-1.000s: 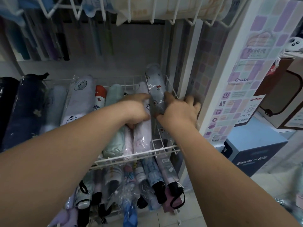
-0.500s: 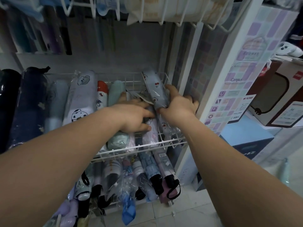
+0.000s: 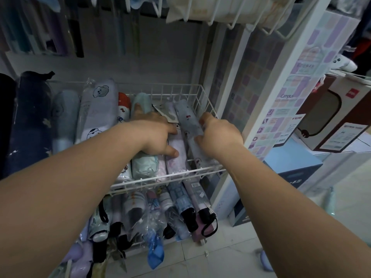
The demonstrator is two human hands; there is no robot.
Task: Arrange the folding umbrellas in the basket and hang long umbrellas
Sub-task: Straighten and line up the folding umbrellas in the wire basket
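The right hand [image 3: 219, 135] is curled round the cherry-print folding umbrella [image 3: 185, 117], which is gripped about its middle with the thumb on the near side and the fingers over the far side. The umbrella is laid lengthwise at the right end of the white wire basket [image 3: 160, 178], just beside the right wall, with its near end at the front rim. It is wrapped in clear film, so a slippery surface is to be expected, and a full wrap of the fingers is judged safer than a pinch. It is likely light and stiff along its shaft, with soft fabric folds that give under pressure. The middle of the barrel is judged the best place to hold it, since a grip at either end would let it swing. The wrist is bent downward and the forearm is stretched forward from the lower right.

The left hand [image 3: 158, 137] is laid palm down with the fingers loosely spread, and nothing is held. It is pressed on the pink folding umbrella [image 3: 176, 159] and the mint folding umbrella [image 3: 143, 167], seemingly to keep them in their row. Further left, a lilac bear-print umbrella [image 3: 98, 109] is lodged in the same basket. What appear to be long umbrellas [image 3: 74, 37], blurred, are hung behind.
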